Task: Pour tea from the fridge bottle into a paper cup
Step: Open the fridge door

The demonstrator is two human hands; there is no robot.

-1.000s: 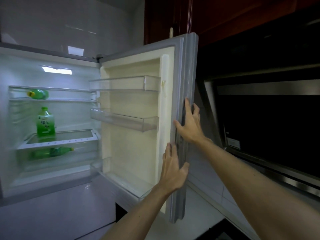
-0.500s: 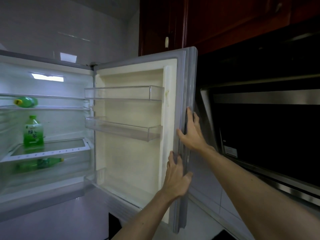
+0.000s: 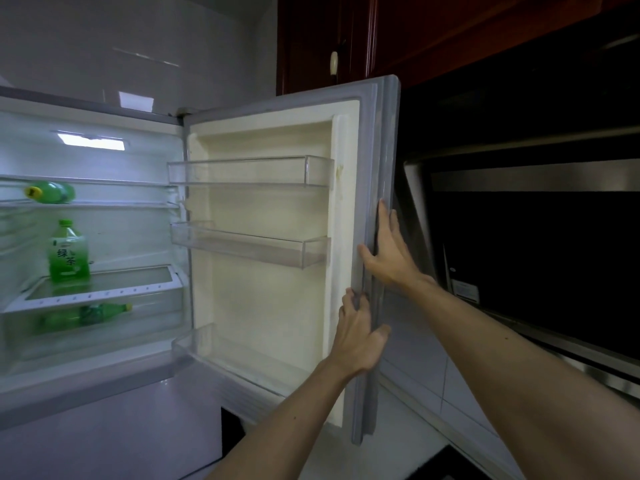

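Note:
The fridge stands open, its door [image 3: 277,299] swung wide to the right. A green tea bottle [image 3: 68,252] stands upright on the middle shelf inside. A second green bottle [image 3: 52,192] lies on the upper shelf, and a third [image 3: 93,315] lies in the drawer below. My left hand [image 3: 360,336] rests on the door's free edge, fingers against the inner seal and thumb spread. My right hand [image 3: 389,249] presses flat on the same edge higher up, fingers straight. No paper cup is in view.
Dark red wall cabinets [image 3: 346,39] hang above the door. A black and steel range hood [image 3: 536,237] fills the right side, close behind the door's edge. The door's clear shelves [image 3: 249,171] hold nothing. A pale lower fridge panel [image 3: 104,427] lies below.
The door has swung a little further open to the right with both hands staying on its edge. The view has shifted slightly, so the bottles sit further left and lower.

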